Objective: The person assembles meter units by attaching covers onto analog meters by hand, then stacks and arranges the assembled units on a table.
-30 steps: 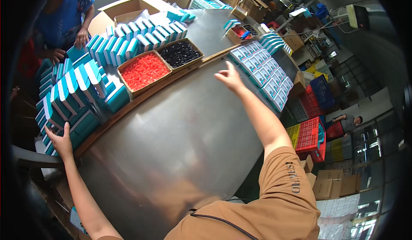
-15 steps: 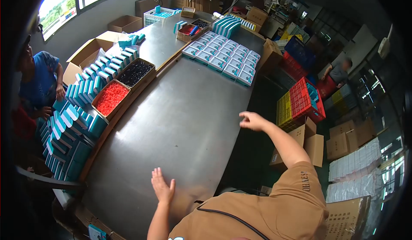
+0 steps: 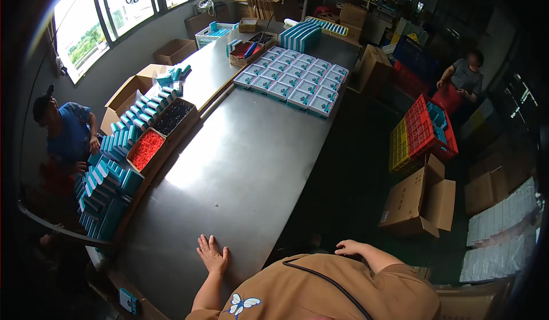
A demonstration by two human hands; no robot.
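Note:
My left hand rests on the near part of the metal table, fingers spread, holding nothing. Beside my torso, past the table's right edge, is my right hand, its fingers loosely extended and nothing seen in it. Rows of white and teal boxes lie flat at the far end of the table. Along the left side stand many teal and white boxes, next to a tray of red pieces and a tray of black pieces.
A wooden strip divides the tabletop. One person stands at the left, another at the back right. Red crate and open carton stand right of the table. A white basket is at the back.
My left hand has gone from the stacked boxes at the left to the near tabletop. My right hand has drawn back from near the flat boxes to beside my body. The view has shifted.

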